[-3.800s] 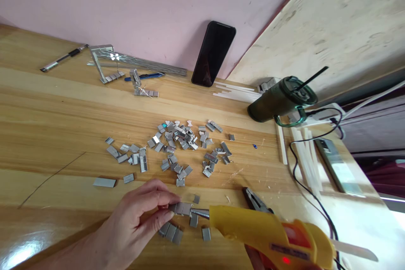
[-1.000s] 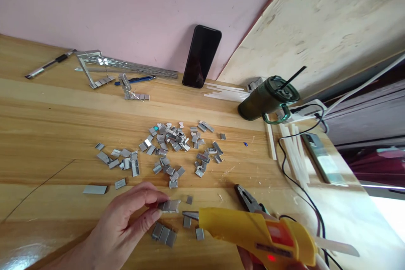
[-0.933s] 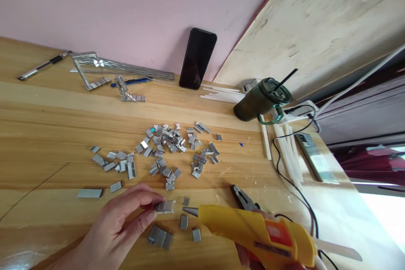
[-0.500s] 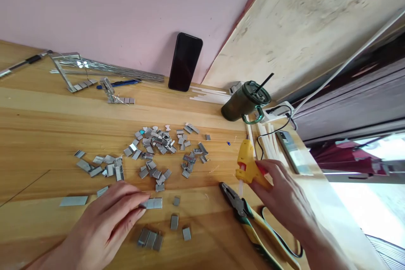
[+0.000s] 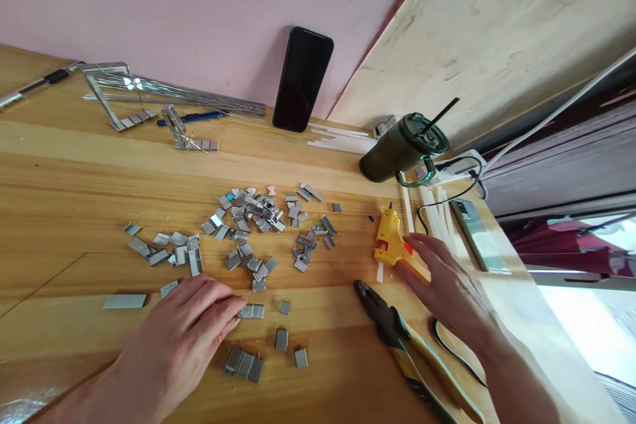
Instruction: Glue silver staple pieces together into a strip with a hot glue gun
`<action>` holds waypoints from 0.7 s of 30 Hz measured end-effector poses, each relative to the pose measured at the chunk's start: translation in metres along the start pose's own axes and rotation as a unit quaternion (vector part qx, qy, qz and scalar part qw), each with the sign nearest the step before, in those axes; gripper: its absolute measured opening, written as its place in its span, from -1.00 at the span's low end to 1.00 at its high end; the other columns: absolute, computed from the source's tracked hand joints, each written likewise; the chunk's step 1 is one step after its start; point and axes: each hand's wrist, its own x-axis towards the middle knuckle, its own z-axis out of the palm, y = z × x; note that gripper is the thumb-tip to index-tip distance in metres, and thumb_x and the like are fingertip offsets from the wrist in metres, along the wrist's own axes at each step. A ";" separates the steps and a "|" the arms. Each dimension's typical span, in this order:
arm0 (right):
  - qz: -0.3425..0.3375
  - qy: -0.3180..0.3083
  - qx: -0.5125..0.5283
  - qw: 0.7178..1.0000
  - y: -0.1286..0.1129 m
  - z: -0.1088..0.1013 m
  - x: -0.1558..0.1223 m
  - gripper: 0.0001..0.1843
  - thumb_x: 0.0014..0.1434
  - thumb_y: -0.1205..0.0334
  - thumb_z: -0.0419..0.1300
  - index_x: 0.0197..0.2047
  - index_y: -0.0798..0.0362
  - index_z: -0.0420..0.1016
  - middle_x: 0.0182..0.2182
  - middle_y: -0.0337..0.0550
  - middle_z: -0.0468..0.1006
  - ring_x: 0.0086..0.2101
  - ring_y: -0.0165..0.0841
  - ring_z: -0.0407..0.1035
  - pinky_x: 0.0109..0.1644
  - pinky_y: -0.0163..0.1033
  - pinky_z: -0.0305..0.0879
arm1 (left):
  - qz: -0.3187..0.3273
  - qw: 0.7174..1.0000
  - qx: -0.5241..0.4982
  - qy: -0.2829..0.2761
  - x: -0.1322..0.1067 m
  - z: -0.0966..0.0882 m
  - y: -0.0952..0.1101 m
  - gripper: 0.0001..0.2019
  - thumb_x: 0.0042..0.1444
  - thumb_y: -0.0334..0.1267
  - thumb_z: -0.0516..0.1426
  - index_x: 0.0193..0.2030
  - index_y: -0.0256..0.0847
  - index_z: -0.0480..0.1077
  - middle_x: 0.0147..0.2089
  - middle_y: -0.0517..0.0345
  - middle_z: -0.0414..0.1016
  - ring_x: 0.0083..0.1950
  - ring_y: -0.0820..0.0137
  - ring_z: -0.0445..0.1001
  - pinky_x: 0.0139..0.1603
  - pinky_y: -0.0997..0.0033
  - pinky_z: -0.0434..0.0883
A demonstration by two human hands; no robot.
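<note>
My left hand [image 5: 183, 331] lies flat on the wooden table [image 5: 74, 185], its fingertips touching the left end of a short joined strip of silver staple blocks [image 5: 252, 311]. Three more joined blocks [image 5: 243, 364] and two loose ones lie just in front of it. My right hand [image 5: 442, 281] is open with fingers spread, its fingertips at the handle of a yellow glue gun [image 5: 388, 242] that lies on the table. Pliers [image 5: 392, 331] with yellow-green handles lie between my two hands.
A scatter of several staple blocks [image 5: 258, 222] covers the table's middle. At the back stand a black phone [image 5: 303, 79] against the wall, metal wires [image 5: 173, 87], a pen [image 5: 34, 83] and a green tumbler [image 5: 402, 149]. Glue sticks [image 5: 437, 209], a cable and a second phone [image 5: 477, 235] lie on the right.
My right hand carried the glue gun to the right, laid it on the table and let go. My left hand lowered the staple strip onto the table and flattened over it.
</note>
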 end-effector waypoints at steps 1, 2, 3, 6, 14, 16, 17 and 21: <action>0.002 0.016 -0.002 1.000 -0.011 -0.008 -0.001 -0.60 0.28 -0.02 0.00 0.03 0.03 0.40 0.01 0.11 0.46 -0.10 0.01 0.47 -0.14 0.08 0.45 | -0.003 1.000 -0.001 -0.004 0.000 0.001 0.000 -0.72 0.39 -0.39 -0.12 -0.19 -0.21 0.40 -0.36 0.19 0.50 -0.39 0.43 0.47 -0.37 0.40 0.37; 0.017 0.037 0.006 0.999 -0.026 -0.016 -0.003 -0.64 0.30 -0.01 0.01 0.00 0.00 0.42 -0.01 0.07 0.47 -0.12 -0.02 0.48 -0.16 0.05 0.45 | -0.004 1.000 -0.001 -0.005 0.000 0.001 0.000 -0.72 0.38 -0.40 -0.12 -0.18 -0.21 0.41 -0.36 0.18 0.50 -0.39 0.42 0.47 -0.37 0.40 0.37; 0.020 0.056 0.027 0.998 -0.043 -0.023 -0.005 -0.71 0.32 0.03 0.03 -0.04 -0.03 0.44 -0.07 0.03 0.49 -0.16 -0.07 0.49 -0.18 0.02 0.45 | -0.006 1.000 0.000 -0.007 0.000 0.001 0.000 -0.72 0.38 -0.41 -0.11 -0.18 -0.23 0.41 -0.35 0.17 0.49 -0.39 0.41 0.46 -0.37 0.40 0.37; -0.110 0.066 0.158 0.979 -0.102 -0.032 -0.011 -0.91 0.30 0.25 0.12 -0.17 -0.03 0.46 -0.29 -0.11 0.52 -0.30 -0.26 0.48 -0.27 -0.18 0.45 | -0.008 1.000 0.005 -0.018 0.002 0.001 0.000 -0.71 0.36 -0.43 -0.10 -0.20 -0.26 0.43 -0.36 0.14 0.47 -0.38 0.40 0.45 -0.37 0.40 0.39; -0.155 -0.068 0.198 0.966 -0.168 0.004 -0.007 -0.87 0.12 0.49 0.20 -0.30 0.09 0.49 -0.38 -0.12 0.51 -0.38 -0.24 0.40 -0.34 -0.18 0.41 | -0.009 0.999 0.027 -0.031 0.000 0.006 0.000 -0.68 0.34 -0.46 -0.11 -0.23 -0.26 0.46 -0.37 0.12 0.46 -0.38 0.34 0.44 -0.37 0.32 0.39; -0.164 -0.072 0.199 0.964 -0.167 0.007 -0.005 -0.87 0.14 0.49 0.19 -0.31 0.10 0.50 -0.38 -0.12 0.51 -0.38 -0.25 0.39 -0.32 -0.17 0.41 | -0.009 0.999 0.026 -0.028 -0.002 0.008 -0.001 -0.70 0.33 -0.46 -0.09 -0.21 -0.27 0.46 -0.35 0.11 0.47 -0.37 0.34 0.43 -0.36 0.32 0.39; -0.167 -0.076 0.202 0.962 -0.167 0.007 -0.004 -0.87 0.16 0.49 0.17 -0.31 0.10 0.50 -0.38 -0.12 0.51 -0.38 -0.25 0.39 -0.31 -0.18 0.41 | -0.008 0.999 0.024 -0.026 -0.002 0.008 -0.001 -0.71 0.32 -0.47 -0.08 -0.20 -0.28 0.46 -0.35 0.11 0.47 -0.37 0.34 0.42 -0.35 0.32 0.39; -0.170 -0.076 0.216 0.958 -0.170 0.006 -0.003 -0.85 0.22 0.46 0.13 -0.30 0.10 0.51 -0.39 -0.12 0.49 -0.37 -0.26 0.38 -0.31 -0.19 0.40 | -0.014 1.000 0.009 -0.023 -0.004 0.009 -0.002 -0.73 0.31 -0.48 -0.07 -0.16 -0.27 0.46 -0.32 0.12 0.46 -0.33 0.35 0.42 -0.31 0.31 0.38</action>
